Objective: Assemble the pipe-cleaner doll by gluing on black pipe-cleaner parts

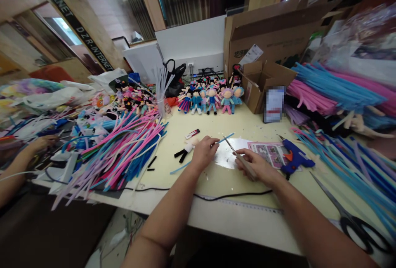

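A: Centre frame: the left hand (203, 151) pinches a blue pipe cleaner (225, 138) flat on the table (216, 202), perhaps steadying it.
B: Which way does it run?
A: Its long axis slants from lower left to upper right, the free tip toward the finished dolls (210, 99).
B: And the right hand (255, 165)?
A: Fingers closed round a slim tool (239, 158), whose point angles up-left, meeting the stem.

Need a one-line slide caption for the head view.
Left hand holds a blue pipe cleaner; right hand holds a tool against it.
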`<state>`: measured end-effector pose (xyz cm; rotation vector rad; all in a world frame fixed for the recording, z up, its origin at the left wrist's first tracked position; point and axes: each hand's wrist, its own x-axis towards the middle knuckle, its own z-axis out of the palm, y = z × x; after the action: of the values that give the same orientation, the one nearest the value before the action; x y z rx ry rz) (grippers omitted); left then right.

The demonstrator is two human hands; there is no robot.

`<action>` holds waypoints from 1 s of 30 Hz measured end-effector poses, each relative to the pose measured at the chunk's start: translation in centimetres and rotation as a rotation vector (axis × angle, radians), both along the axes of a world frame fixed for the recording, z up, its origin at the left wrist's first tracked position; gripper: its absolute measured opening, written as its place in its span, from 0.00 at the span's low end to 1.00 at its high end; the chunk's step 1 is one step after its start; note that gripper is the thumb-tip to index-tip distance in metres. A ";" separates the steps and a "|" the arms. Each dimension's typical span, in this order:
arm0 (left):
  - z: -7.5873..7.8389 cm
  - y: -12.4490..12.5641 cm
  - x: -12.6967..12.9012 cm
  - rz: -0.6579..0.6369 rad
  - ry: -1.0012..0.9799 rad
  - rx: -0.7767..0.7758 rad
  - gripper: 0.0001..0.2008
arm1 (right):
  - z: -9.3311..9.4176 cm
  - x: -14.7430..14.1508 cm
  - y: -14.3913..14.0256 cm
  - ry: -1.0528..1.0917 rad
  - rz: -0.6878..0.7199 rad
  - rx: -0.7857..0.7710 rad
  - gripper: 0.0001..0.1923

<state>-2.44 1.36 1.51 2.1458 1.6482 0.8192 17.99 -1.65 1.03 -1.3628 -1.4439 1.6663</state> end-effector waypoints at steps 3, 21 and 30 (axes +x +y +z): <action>0.4 0.5 -1.3 0.032 -0.025 0.016 0.11 | 0.2 0.1 0.1 -0.011 -0.018 0.003 0.25; 1.4 1.1 -8.2 0.325 0.226 -0.251 0.13 | 0.8 0.0 0.0 -0.002 -0.023 -0.010 0.26; 1.2 1.4 -5.5 0.305 -0.097 0.082 0.14 | 0.5 0.0 0.1 0.015 -0.031 0.040 0.25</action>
<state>-7.96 2.80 2.74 1.8963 1.9499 1.0759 17.98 -1.51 1.53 -1.3416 -1.4335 1.6161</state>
